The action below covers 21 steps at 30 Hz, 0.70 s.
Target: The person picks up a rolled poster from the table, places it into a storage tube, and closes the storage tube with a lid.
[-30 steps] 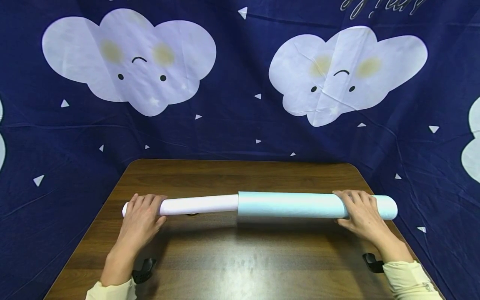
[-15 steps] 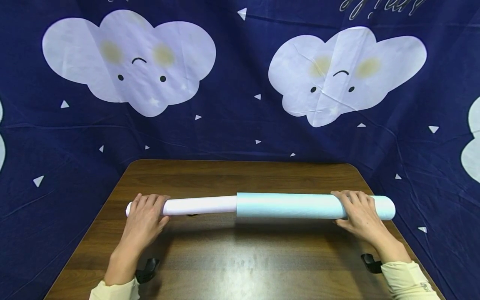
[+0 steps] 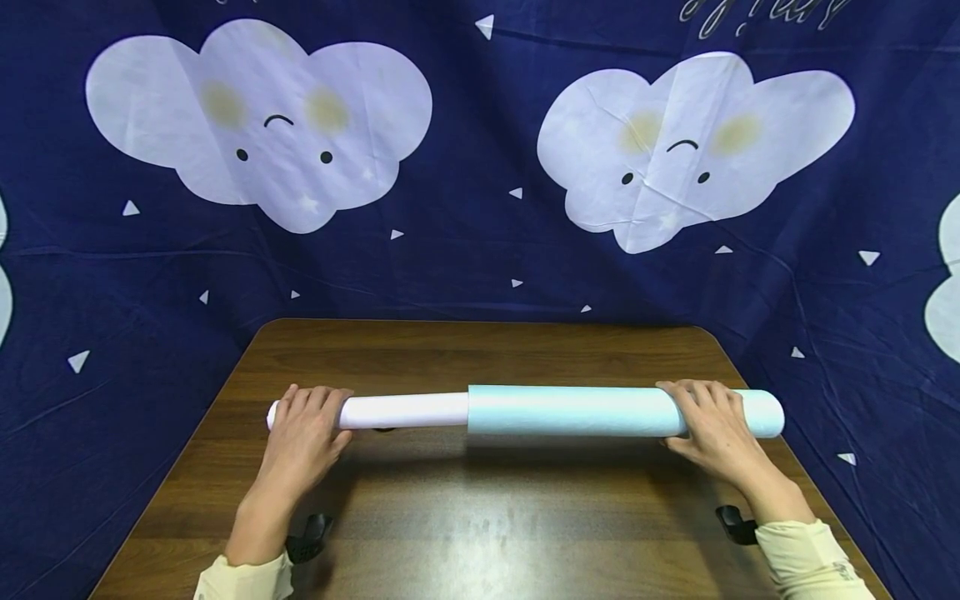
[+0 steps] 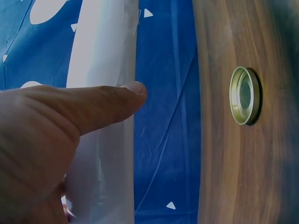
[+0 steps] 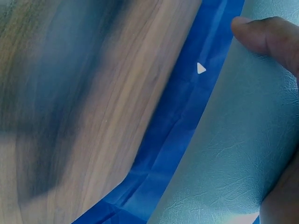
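Observation:
My left hand [image 3: 307, 433] grips a thin white roll [image 3: 405, 410] near its left end, thumb across the near side. The roll's right end is hidden inside a wider light blue tube [image 3: 570, 410]. My right hand [image 3: 716, 429] grips that tube near its right, rounded end. Both lie in line, held level above the wooden table, the tube casting a shadow below. In the left wrist view the thumb [image 4: 107, 105] presses on the white roll [image 4: 105, 163]. The right wrist view shows the thumb [image 5: 266, 37] on the light blue tube [image 5: 233, 126].
A round gold-coloured metal lid or ring [image 4: 244, 95] lies on the brown wooden table [image 3: 480, 517], mostly hidden under the roll in the head view. A dark blue cloth [image 3: 480, 208] with clouds and triangles hangs behind and beside the table. Black wrist-camera mounts [image 3: 309, 537] show beside both wrists.
My left hand has moved right with the white roll, and less of the roll shows outside the tube. My right hand and the tube have shifted slightly left.

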### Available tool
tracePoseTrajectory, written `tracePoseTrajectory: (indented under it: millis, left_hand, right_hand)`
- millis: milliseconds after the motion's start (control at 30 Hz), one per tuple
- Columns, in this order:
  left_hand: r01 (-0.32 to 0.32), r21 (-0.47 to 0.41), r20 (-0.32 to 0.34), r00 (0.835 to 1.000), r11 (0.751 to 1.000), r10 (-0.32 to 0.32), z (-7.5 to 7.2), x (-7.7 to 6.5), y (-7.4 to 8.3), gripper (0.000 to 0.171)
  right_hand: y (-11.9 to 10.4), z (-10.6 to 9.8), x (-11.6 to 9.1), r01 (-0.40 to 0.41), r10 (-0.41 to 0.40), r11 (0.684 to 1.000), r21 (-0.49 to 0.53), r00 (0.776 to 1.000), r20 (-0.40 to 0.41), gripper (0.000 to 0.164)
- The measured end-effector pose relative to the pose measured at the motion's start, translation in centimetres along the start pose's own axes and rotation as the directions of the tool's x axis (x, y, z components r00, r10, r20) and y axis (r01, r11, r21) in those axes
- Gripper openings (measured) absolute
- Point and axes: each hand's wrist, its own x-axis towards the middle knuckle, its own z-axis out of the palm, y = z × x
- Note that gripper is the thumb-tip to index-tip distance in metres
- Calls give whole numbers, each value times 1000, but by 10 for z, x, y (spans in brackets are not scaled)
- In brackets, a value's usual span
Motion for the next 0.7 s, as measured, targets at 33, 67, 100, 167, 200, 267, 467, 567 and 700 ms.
tracePoseTrajectory:
  millis: [33, 67, 100, 167, 200, 267, 467, 567, 700]
  left_hand:
    - [0, -1, -2, 1000, 1000, -1, 0, 0, 1, 53]
    - [0, -1, -2, 1000, 1000, 0, 1, 1, 2, 53]
    - [0, 0, 0, 1000, 1000, 0, 2, 1, 3, 53]
    - [-2, 2, 4, 1000, 1000, 2, 3, 2, 6, 53]
    - [-2, 3, 6, 1000, 1000, 2, 3, 3, 7, 53]
    - [-5, 6, 7, 1000, 1000, 5, 4, 3, 9, 53]
    - [-18, 7, -21, 1000, 1000, 19, 8, 6, 13, 53]
    - [-27, 5, -42, 999, 1000, 27, 9, 6, 15, 53]
    - [-29, 7, -52, 998, 1000, 29, 11, 7, 18, 53]
  right_hand:
    - [0, 0, 0, 4, -4, 1000, 0, 1000, -3, 83]
    - [-1, 1, 1, 8, -8, 1000, 1, 1000, -8, 82]
    - [-1, 1, 1, 12, -12, 1000, 3, 1000, -12, 82]
    - [-2, 1, 2, 19, -19, 1000, 3, 1000, -20, 81]
    - [-2, 2, 2, 21, -21, 1000, 3, 1000, -22, 81]
    - [-3, 2, 3, 23, -23, 1000, 3, 999, -25, 81]
    - [-5, 3, 4, 19, -19, 1000, 1, 1000, -22, 81]
    - [-6, 3, 5, 20, -20, 1000, 1, 1000, -21, 81]
    - [-7, 4, 6, 25, -25, 1000, -4, 999, -25, 80]
